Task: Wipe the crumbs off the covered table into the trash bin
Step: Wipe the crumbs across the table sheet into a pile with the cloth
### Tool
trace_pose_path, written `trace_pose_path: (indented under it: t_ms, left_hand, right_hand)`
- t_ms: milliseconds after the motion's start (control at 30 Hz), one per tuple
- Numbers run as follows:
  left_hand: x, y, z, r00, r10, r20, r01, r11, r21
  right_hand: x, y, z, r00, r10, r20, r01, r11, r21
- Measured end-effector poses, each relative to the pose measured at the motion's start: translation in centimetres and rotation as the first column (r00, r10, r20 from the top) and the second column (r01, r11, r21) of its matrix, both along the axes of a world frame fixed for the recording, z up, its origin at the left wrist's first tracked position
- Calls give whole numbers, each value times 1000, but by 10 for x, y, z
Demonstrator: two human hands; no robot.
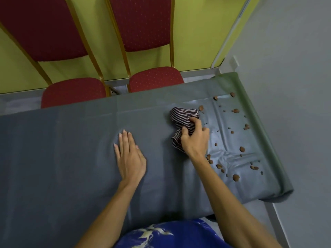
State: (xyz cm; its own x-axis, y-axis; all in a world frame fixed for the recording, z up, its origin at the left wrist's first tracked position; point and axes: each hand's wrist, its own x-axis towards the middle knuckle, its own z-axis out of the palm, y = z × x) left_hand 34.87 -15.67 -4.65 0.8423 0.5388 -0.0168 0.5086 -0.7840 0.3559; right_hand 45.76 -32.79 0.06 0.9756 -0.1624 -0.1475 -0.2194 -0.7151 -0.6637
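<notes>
A grey cover lies over the table [75, 151]. Several brown crumbs [236, 177] are scattered over its right end, up to the raised right edge. My right hand [194, 138] grips a crumpled dark cloth with thin pale stripes [182, 116], pressed on the cover just left of the crumbs. My left hand [129, 154] rests flat on the cover, fingers together, to the left of the cloth and apart from it. No trash bin shows in this view.
Two red padded chairs with gold frames [155, 78] stand against the table's far side, before a yellow-green wall. Grey floor [295, 86] lies beyond the table's right end. The cover is wrinkled near the crumbs.
</notes>
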Motion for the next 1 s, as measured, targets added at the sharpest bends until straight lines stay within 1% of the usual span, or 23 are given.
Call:
trace_pose_path:
  t_ms: [33,67,133,200,267,400,500,567,633,667,733,833,900,933,1000]
  left_hand:
    - [5,-3,3,1000,11,18,-11,1000,-22]
    - [12,-7,5,999,-4,35,5,999,-33]
    - [26,-13,5,996,-79,38,80,996,-28]
    - [31,-17,0,990,-143,-13,143,990,6]
    - [28,-17,-4,984,-171,-57,174,983,53]
    - [27,-16,-1,986,-167,-13,168,984,61]
    - [29,-19,0,986,-168,-5,168,983,70]
    - [30,-21,0,986,-168,0,168,984,62]
    - [30,-21,-1,986,-167,-2,167,984,64]
    - [30,-21,0,986,-165,2,164,984,68]
    - [29,-20,-3,987,-163,5,162,984,75]
    - [28,-16,-7,976,-200,-81,209,970,121]
    - [26,-15,-9,962,-241,-127,260,951,168]
    - [25,-16,-8,961,-249,-124,268,948,174]
    - [26,-20,-5,973,-226,-51,231,963,138]
  right_hand:
    - [-1,5,2,999,-36,-6,36,999,-3]
    - [-3,16,6,999,-34,3,34,999,2]
    - [-11,48,13,997,68,29,-69,996,59]
    - [-19,70,14,987,158,26,-160,982,95]
    - [-21,71,14,986,165,-14,-163,984,64]
    - [-19,27,12,994,80,-77,-82,996,-18]
    - [-29,-11,13,994,-80,-72,72,992,-101]
    - [-36,-27,16,978,-189,-84,178,976,-129]
    - [-41,-28,20,964,-238,-114,224,966,-128]
    - [-41,-22,24,967,-227,-114,214,970,-119]
    - [-41,2,32,986,-136,-96,128,988,-82]
    - [-44,44,42,994,77,-77,-79,997,-17]
    - [-48,58,41,981,172,-90,-173,985,-3]
    - [-50,57,39,976,190,-104,-191,982,-3]
    - [-54,45,32,977,170,-132,-174,985,-15]
